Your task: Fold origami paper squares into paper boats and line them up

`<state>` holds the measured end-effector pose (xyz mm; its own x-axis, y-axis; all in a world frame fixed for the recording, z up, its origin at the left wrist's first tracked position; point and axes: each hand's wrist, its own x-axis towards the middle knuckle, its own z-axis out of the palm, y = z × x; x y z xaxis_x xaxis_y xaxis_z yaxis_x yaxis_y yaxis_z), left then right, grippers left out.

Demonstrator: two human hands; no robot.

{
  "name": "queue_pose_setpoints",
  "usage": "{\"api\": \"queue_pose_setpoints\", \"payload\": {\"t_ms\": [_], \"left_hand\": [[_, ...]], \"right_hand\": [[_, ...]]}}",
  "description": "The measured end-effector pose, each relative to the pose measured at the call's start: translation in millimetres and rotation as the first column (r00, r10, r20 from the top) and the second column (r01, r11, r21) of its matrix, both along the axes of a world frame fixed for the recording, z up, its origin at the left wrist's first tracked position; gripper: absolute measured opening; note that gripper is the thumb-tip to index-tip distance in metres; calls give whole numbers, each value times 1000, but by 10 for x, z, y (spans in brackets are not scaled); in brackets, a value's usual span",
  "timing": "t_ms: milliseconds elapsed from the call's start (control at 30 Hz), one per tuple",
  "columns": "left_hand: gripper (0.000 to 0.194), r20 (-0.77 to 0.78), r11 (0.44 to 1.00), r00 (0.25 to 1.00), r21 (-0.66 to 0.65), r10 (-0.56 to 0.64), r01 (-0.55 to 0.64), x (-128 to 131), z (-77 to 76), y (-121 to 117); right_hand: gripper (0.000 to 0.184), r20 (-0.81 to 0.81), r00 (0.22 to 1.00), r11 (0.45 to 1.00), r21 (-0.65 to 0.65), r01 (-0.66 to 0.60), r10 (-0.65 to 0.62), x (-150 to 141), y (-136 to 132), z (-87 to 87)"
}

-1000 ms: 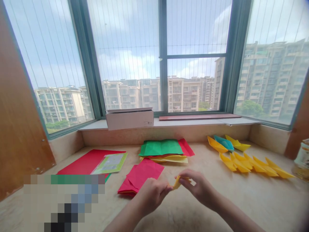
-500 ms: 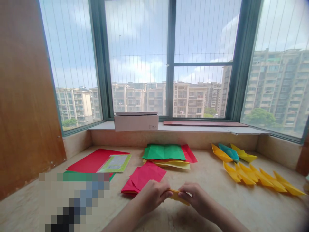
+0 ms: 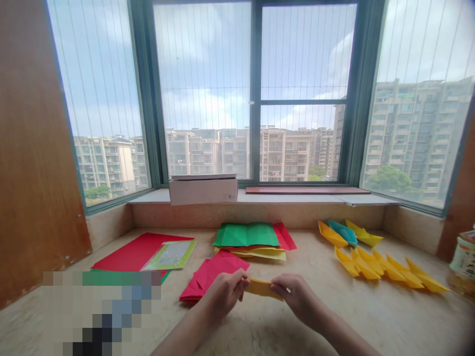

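A folded strip of orange-yellow paper (image 3: pixel 262 288) is stretched between my hands above the counter. My left hand (image 3: pixel 229 291) pinches its left end, thumb toward me. At the other end, my right hand (image 3: pixel 293 291) grips the paper between thumb and fingers. Pink-red paper sheets (image 3: pixel 211 277), partly hidden by my left hand, lie just beyond it. Behind these is a stack topped by a creased green sheet (image 3: pixel 247 235), with yellow and red sheets under it. Off to the right, several folded yellow paper boats (image 3: pixel 389 267) stand in a row.
Orange, blue and yellow paper boats (image 3: pixel 342 233) sit behind the row. On the left lie red paper (image 3: pixel 129 252) and a green-edged packet (image 3: pixel 171 254). A white box (image 3: pixel 203 190) stands on the sill, a jar (image 3: pixel 463 264) at far right. The lower left is pixelated.
My hands have moved slightly apart and up, so more of the folded paper's flat side shows. The view has shifted a little right, bringing the jar into sight.
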<state>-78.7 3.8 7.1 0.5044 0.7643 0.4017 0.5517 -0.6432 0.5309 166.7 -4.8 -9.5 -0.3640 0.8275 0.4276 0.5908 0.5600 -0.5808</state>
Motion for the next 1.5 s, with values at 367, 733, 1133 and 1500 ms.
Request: {"api": "queue_pose_setpoints", "payload": {"t_ms": [367,733,1133,1500], "left_hand": [[38,206,988,979,-151,14,18,2,-22,-8],[41,490,907,865,-406,114,110,87,-76,76],[45,552,933,818,-356,162,55,102,61,42],[80,692,862,721,-387,37,327,248,63,-96]], "right_hand": [[28,-187,982,994,-111,-14,-8,27,44,1],[33,-292,956,996,-83,-18,-7,110,92,24],[27,-476,877,935,-338,-111,-68,113,19,193],[56,-759,621,738,-531,-416,-195,77,-75,234]]}}
